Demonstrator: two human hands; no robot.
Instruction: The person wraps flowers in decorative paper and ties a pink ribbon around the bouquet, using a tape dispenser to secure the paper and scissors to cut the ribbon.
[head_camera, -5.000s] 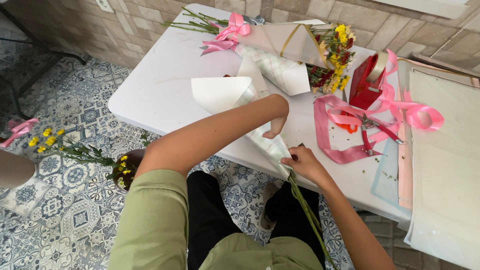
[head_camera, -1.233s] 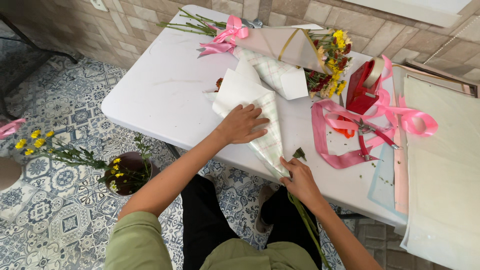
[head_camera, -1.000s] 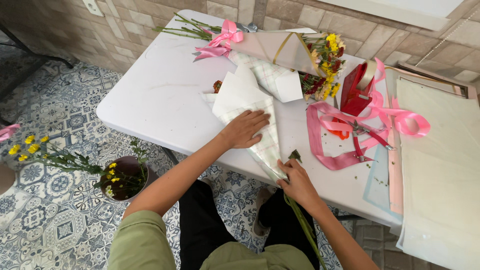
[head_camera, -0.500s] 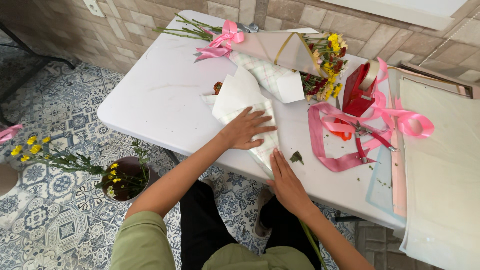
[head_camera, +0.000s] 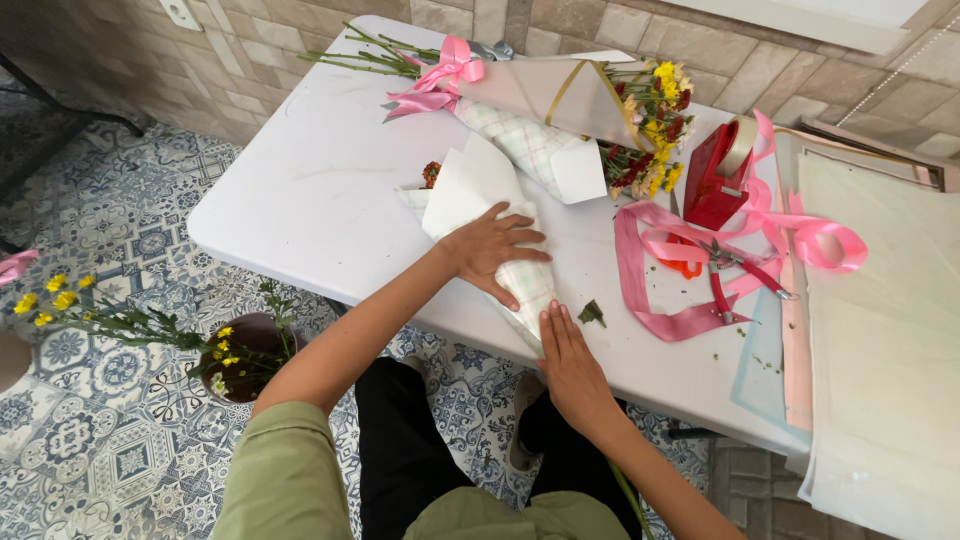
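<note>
pressing flat and open, the left hand (head_camera: 495, 250) lies on a white paper flower wrap (head_camera: 480, 195) in the middle of the white plastic table (head_camera: 300, 200). the right hand (head_camera: 568, 362) is open too, palm down, touching the wrap's low end by the table edge. a pink ribbon (head_camera: 650, 290) lies near, beside a red tape holder (head_camera: 712, 180).

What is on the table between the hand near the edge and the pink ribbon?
In the head view, between the right hand and the looped pink satin ribbon lies one small green leaf scrap on the bare white table.
</note>
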